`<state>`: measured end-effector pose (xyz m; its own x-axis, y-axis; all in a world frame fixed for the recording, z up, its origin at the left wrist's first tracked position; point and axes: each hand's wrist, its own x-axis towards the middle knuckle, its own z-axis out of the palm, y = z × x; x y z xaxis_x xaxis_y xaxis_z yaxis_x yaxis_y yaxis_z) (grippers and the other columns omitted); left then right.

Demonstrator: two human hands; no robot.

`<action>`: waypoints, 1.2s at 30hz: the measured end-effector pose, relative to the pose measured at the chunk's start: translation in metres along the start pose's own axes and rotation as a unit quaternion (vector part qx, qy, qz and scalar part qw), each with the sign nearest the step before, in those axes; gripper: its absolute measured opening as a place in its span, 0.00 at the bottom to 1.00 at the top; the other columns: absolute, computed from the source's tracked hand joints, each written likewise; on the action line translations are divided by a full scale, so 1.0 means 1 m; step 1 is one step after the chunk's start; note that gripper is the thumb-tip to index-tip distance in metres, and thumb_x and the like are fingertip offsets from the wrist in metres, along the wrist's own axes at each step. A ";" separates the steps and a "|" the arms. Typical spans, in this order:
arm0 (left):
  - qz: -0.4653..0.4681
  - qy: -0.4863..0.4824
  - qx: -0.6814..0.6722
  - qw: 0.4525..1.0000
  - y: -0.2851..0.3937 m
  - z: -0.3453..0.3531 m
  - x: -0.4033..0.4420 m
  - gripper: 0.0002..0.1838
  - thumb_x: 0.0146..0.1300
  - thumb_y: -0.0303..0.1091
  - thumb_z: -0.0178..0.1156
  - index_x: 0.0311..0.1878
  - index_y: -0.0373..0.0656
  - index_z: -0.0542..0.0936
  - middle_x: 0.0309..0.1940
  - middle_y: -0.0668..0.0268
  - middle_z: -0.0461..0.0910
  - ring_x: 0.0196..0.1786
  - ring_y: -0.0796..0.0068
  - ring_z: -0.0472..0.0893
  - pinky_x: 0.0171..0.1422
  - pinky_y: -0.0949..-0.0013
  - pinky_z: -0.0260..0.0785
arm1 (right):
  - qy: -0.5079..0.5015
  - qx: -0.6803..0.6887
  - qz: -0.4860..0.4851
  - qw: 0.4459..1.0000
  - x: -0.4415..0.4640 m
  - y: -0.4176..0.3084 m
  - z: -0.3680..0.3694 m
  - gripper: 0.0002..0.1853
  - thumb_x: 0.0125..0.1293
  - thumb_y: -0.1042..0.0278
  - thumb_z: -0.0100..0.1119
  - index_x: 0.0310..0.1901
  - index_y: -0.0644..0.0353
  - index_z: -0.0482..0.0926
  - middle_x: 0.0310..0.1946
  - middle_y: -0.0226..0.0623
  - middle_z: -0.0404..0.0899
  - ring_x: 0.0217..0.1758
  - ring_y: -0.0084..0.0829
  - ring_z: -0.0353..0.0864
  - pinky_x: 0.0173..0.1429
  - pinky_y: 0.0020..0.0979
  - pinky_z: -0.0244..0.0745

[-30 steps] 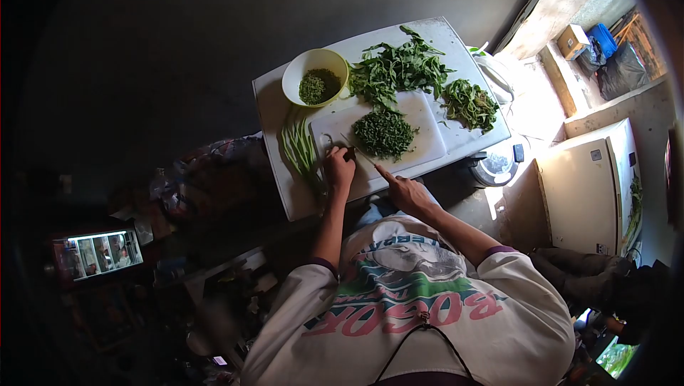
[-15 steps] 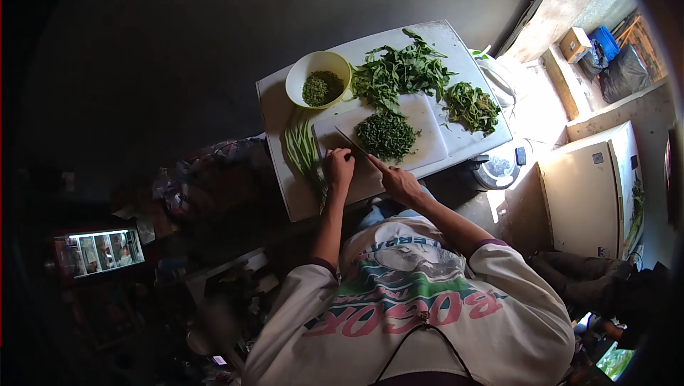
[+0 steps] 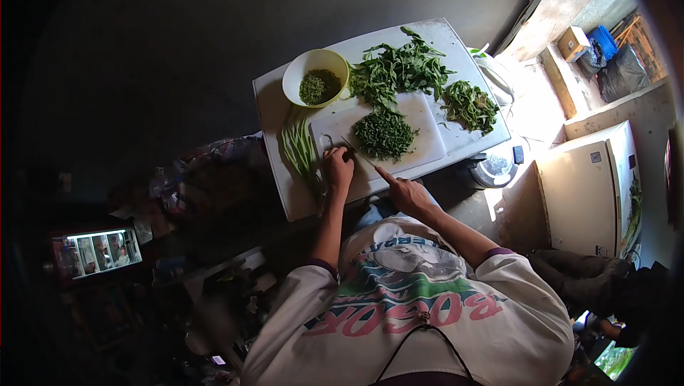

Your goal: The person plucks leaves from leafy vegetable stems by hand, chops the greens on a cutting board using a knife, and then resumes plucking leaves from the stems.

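Note:
My right hand (image 3: 412,196) grips the handle of a knife (image 3: 363,156), whose blade lies over the white cutting board (image 3: 430,129) and points up and left. Curled on the board's left part is my left hand (image 3: 339,168), close to the blade; what its fingers press on is too small to tell. A heap of finely chopped greens (image 3: 385,135) sits on the board, right of the knife. Long green stalks (image 3: 299,149) lie at the board's left side, on the white table (image 3: 273,104).
A yellow-rimmed bowl (image 3: 313,78) with chopped greens stands at the table's back left. Leafy greens (image 3: 405,65) spread behind the board, and a smaller pile (image 3: 470,106) lies to the right. Past the table's right edge are a round appliance (image 3: 494,166) and a white fridge (image 3: 581,193).
The knife was lifted and shifted left half a second ago; its blade is now lower and nearer my left fingers. My left hand stays almost in place.

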<state>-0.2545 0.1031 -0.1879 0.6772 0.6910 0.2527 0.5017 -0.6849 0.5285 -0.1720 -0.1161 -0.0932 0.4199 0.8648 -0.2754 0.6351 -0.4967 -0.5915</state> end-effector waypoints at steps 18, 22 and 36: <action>0.001 0.001 -0.060 0.998 0.002 -0.007 -0.002 0.07 0.52 0.28 0.67 0.36 0.38 0.86 0.37 0.57 0.84 0.45 0.51 0.80 0.52 0.56 0.74 | 0.002 -0.006 -0.017 1.000 0.024 0.017 0.014 0.44 0.65 0.71 0.52 0.80 0.32 0.47 0.33 0.55 0.82 0.32 0.55 0.84 0.38 0.53 0.77; -0.018 0.017 -0.060 0.998 0.007 -0.007 -0.004 0.09 0.51 0.27 0.66 0.37 0.39 0.87 0.39 0.57 0.85 0.46 0.52 0.82 0.52 0.56 0.76 | -0.001 0.002 0.011 1.000 0.015 0.010 0.002 0.42 0.65 0.72 0.50 0.80 0.36 0.49 0.34 0.54 0.83 0.31 0.55 0.83 0.36 0.53 0.76; -0.008 0.008 -0.010 1.000 0.008 -0.009 -0.003 0.11 0.48 0.26 0.67 0.37 0.37 0.85 0.38 0.56 0.83 0.45 0.49 0.80 0.51 0.54 0.74 | -0.023 -0.021 0.004 1.000 0.007 0.004 0.008 0.45 0.64 0.72 0.52 0.80 0.30 0.46 0.32 0.55 0.83 0.32 0.55 0.85 0.38 0.54 0.79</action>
<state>-0.2575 0.0978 -0.1775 0.6603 0.7056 0.2573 0.5013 -0.6692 0.5486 -0.1717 -0.1118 -0.1037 0.3952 0.8631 -0.3146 0.6594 -0.5049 -0.5570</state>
